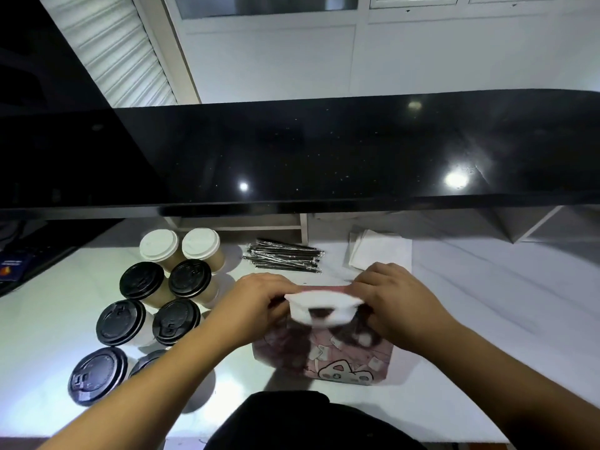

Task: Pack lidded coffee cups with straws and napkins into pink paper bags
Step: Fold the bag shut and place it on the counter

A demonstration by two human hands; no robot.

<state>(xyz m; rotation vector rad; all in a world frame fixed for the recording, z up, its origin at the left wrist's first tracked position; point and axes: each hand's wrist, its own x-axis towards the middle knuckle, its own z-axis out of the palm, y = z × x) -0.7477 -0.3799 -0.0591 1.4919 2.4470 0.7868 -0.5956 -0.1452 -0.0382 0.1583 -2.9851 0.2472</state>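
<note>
Left hand [259, 295] and right hand [386, 289] pinched on pink bag [328, 349] top (likely to spread it); cups [156, 303] massed at nine o'clock

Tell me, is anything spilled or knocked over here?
Nothing stands out. The lidded cups all stand upright in rows with lids on, the wrapped straws lie in a tidy pile, and both hands, left hand and right hand, hold the pink bag at its top.
</note>
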